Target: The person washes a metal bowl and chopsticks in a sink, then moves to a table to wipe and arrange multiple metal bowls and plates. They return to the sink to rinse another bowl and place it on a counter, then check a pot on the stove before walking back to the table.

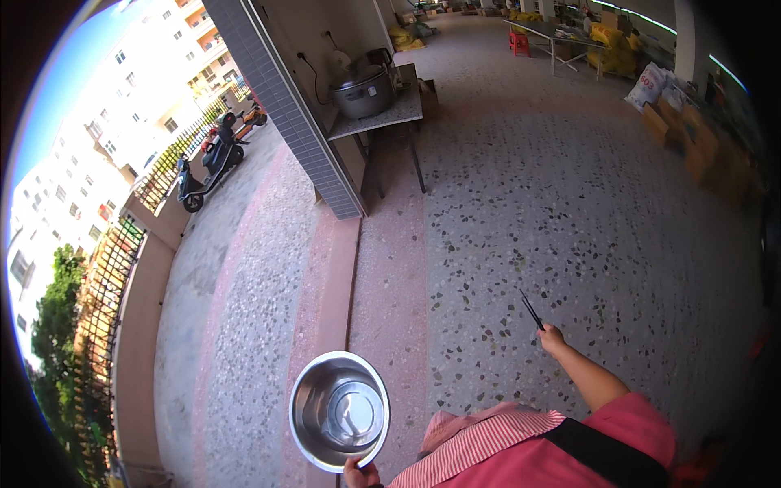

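At the bottom of the view, my left hand (361, 474) grips the near rim of a round stainless-steel basin (312, 399). The basin tilts so that its inside faces me; bright reflections lie on its bottom, and I cannot tell if it holds some water. Out to the right, my right hand (552, 339) is closed around a pair of dark, thin chopsticks (532, 310). Their tips point ahead and slightly left, over the speckled terrazzo floor (500, 244). A red-striped apron (488, 436) covers part of my pink clothing.
A large electric rice cooker (364, 91) stands on a stone-topped table (390, 119) beside a grey-tiled pillar (284, 104). Scooters (216, 155) are parked outside at left. Cardboard boxes (701, 140), a white sack (648, 86), a red stool (519, 44) and a long table (552, 30) stand farther off.
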`<state>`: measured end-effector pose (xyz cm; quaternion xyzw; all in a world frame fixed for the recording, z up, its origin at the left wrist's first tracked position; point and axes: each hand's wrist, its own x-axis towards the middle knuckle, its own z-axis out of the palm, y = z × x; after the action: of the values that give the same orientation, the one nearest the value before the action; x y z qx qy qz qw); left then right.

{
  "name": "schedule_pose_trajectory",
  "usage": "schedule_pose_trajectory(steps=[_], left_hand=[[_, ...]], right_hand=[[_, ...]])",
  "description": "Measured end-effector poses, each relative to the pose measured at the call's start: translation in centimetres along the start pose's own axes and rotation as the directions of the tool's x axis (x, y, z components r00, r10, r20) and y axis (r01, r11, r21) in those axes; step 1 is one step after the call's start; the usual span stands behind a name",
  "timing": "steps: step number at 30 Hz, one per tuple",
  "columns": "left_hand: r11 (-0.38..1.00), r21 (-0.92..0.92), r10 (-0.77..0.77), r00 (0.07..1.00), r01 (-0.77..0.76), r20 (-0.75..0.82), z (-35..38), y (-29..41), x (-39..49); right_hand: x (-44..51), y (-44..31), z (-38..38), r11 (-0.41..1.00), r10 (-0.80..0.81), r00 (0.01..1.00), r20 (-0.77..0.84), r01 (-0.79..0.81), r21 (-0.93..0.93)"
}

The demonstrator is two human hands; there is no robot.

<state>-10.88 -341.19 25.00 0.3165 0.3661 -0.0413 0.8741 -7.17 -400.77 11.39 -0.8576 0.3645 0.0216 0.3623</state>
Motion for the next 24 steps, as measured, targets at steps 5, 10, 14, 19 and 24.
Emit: schedule_pose_trajectory(steps=[5,10,14,19,24], left_hand=[[0.975,0.222,-0.009,0.997,-0.009,0.078,12.6,0.2,8.9],[0.976,0.133,0.184,0.98,-0.173,-0.077,26.4,-1.3,16.7],[0.977,0.173,0.121,0.992,-0.124,0.032,36.7,-2.0,22.7],[0.95,0.293,0.076,0.991,-0.106,0.111,49.4,-3.1,29.7],[0.948,0.304,0.077,0.994,-0.099,0.083,63.1,-7.1,37.1]], right_hand=[[13.6,-15.4,-2.7,0.966,-0.259,0.964,-0.058,0.257,-0.029],[22.8,-20.4,-4.2,0.931,-0.313,0.948,-0.055,0.295,-0.214],[30.2,-18.6,-7.2,0.939,-0.247,0.949,-0.193,0.186,-0.29],[40.3,-14.9,-12.9,0.954,0.0,0.967,-0.255,-0.077,-0.291],[54.8,-13.9,-17.1,0.956,0.069,0.933,-0.354,-0.163,-0.243]])
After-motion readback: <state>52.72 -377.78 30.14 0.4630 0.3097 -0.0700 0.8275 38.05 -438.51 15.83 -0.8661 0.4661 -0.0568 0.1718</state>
